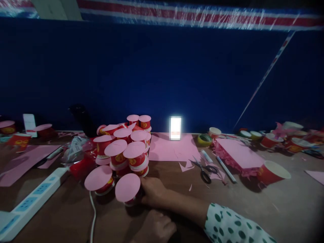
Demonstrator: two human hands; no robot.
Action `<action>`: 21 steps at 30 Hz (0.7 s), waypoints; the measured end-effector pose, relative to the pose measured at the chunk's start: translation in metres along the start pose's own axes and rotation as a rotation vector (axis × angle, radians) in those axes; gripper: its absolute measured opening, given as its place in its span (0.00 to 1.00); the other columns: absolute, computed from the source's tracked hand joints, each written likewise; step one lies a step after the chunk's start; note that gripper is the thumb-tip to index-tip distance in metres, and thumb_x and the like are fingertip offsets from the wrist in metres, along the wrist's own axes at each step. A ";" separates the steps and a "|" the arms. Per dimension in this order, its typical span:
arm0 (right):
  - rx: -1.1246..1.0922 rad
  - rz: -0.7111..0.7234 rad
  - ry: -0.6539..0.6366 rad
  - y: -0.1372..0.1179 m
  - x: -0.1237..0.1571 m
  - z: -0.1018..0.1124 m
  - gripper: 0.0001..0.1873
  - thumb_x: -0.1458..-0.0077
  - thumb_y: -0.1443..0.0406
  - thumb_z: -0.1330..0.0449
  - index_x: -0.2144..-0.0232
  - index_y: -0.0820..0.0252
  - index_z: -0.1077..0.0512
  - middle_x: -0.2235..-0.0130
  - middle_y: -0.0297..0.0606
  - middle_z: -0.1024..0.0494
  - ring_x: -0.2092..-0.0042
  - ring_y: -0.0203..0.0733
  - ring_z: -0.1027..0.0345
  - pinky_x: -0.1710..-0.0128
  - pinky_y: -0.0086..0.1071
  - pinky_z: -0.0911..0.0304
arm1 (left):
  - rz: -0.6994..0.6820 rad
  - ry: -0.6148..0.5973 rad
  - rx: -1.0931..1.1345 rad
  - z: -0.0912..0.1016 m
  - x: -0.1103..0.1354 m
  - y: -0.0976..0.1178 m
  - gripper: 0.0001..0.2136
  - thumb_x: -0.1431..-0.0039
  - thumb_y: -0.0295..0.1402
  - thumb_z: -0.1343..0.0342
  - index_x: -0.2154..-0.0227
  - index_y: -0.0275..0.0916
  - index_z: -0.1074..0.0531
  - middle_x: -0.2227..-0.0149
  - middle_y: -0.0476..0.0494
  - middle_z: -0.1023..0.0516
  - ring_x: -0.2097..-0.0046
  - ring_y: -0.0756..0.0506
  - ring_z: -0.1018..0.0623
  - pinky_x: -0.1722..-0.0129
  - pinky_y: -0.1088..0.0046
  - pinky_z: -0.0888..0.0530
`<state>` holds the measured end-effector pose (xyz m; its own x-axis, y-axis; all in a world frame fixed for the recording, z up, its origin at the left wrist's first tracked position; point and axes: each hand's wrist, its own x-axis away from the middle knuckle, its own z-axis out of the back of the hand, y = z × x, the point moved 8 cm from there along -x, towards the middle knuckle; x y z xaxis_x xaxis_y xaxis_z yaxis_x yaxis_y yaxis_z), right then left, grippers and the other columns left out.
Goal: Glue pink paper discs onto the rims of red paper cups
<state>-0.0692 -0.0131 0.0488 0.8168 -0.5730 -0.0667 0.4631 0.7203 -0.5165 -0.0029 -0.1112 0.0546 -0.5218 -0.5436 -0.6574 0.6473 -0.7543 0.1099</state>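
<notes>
My right hand (154, 191) reaches in from the right and grips the side of a red paper cup (130, 204). A round pink paper disc (128, 187) covers the top of this cup, which stands at the front of the group. Below it, near the bottom edge, my left hand (158, 225) is closed with its fingers curled; whatever it may hold is hidden. Just to the left stands another disc-topped cup (98, 179). Behind are several more red cups (118, 157) with pink discs, some of them stacked.
A pink paper sheet (172, 148) lies behind, near a glowing phone (175, 128). Scissors (205, 168), a pen (226, 169) and a fringed pink piece (239, 153) lie right. On the left are a power strip (32, 199), its cable and another person's hand (7, 153) by a cup.
</notes>
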 end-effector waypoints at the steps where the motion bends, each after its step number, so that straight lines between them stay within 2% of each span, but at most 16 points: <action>1: 0.011 0.000 -0.004 -0.002 -0.003 0.000 0.30 0.58 0.56 0.36 0.52 0.56 0.36 0.58 0.42 0.23 0.62 0.49 0.27 0.67 0.34 0.36 | 0.004 0.004 -0.005 0.001 -0.001 0.000 0.27 0.37 0.47 0.66 0.85 0.40 0.34 0.88 0.48 0.36 0.84 0.51 0.37 0.83 0.71 0.45; 4: 0.033 -0.022 -0.001 -0.005 -0.009 0.000 0.28 0.59 0.55 0.36 0.55 0.57 0.34 0.60 0.42 0.22 0.63 0.51 0.27 0.69 0.34 0.36 | 0.003 0.022 -0.013 0.004 -0.004 0.000 0.29 0.35 0.43 0.71 0.86 0.40 0.35 0.88 0.47 0.37 0.83 0.50 0.37 0.83 0.70 0.45; 7: 0.049 -0.068 0.001 -0.003 -0.012 0.000 0.24 0.59 0.60 0.36 0.57 0.57 0.32 0.61 0.42 0.21 0.64 0.50 0.26 0.70 0.33 0.37 | -0.023 0.005 -0.020 0.003 -0.005 0.001 0.30 0.35 0.39 0.75 0.86 0.40 0.35 0.88 0.47 0.37 0.84 0.50 0.37 0.83 0.69 0.47; 12: -0.001 -0.092 0.037 0.001 -0.009 -0.001 0.25 0.58 0.64 0.38 0.54 0.57 0.33 0.61 0.40 0.21 0.63 0.47 0.27 0.67 0.32 0.37 | -0.007 -0.004 -0.028 0.001 -0.004 -0.001 0.30 0.34 0.39 0.75 0.85 0.40 0.35 0.88 0.48 0.37 0.84 0.50 0.38 0.83 0.69 0.49; 17: -0.062 -0.079 0.081 0.005 0.001 0.001 0.16 0.54 0.64 0.39 0.59 0.58 0.31 0.63 0.39 0.21 0.63 0.46 0.27 0.67 0.31 0.38 | 0.009 -0.011 0.002 -0.001 -0.002 -0.002 0.29 0.34 0.39 0.73 0.84 0.40 0.33 0.87 0.47 0.35 0.84 0.50 0.37 0.82 0.70 0.48; 21: -0.164 -0.036 0.119 0.012 0.019 0.014 0.12 0.52 0.65 0.39 0.62 0.58 0.29 0.65 0.36 0.21 0.65 0.41 0.28 0.68 0.28 0.39 | 0.016 0.011 0.026 0.001 -0.001 -0.003 0.29 0.34 0.40 0.73 0.83 0.40 0.33 0.87 0.47 0.35 0.83 0.49 0.36 0.82 0.69 0.48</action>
<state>-0.0434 -0.0100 0.0534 0.7499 -0.6463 -0.1413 0.4211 0.6310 -0.6515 -0.0048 -0.1081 0.0553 -0.5056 -0.5518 -0.6632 0.6405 -0.7551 0.1399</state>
